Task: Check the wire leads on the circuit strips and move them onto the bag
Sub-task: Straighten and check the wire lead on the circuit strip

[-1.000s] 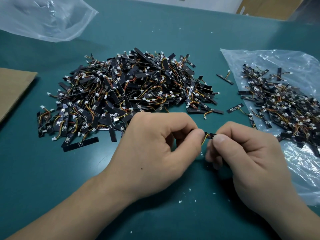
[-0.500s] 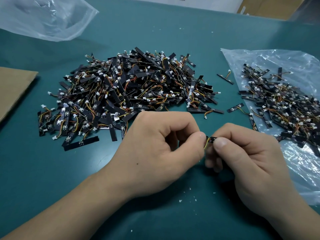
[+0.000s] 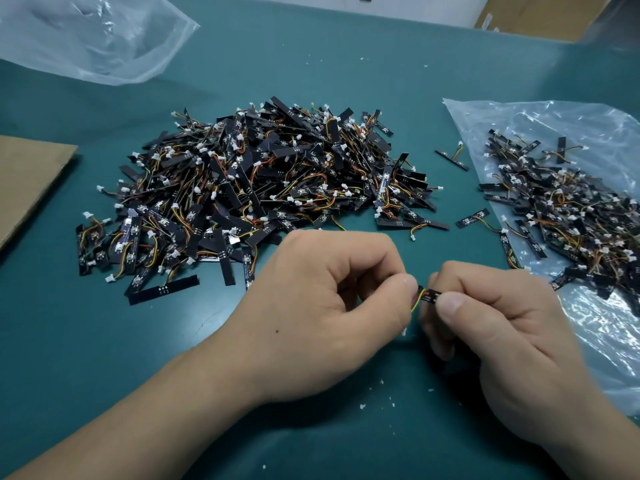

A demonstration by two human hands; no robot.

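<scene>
Currently one circuit strip (image 3: 431,295) is held just above the table (image 3: 104,341), in front of the unchecked pile (image 3: 263,181) and left of the bag (image 3: 519,119). Right hand (image 3: 502,334) pinches the strip between thumb and forefinger; left hand (image 3: 322,306) pinches its wire leads (image 3: 417,302). Long axis runs roughly left to right, lead end pointing left. Risk, as judged: a hard tug on the leads could tear a solder joint. The thumb covers most of the strip, so a fault there may pass unnoticed.

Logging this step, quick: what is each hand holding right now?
Left hand: pinches the wires of the strip.
Right hand: pinches the strip.
</scene>
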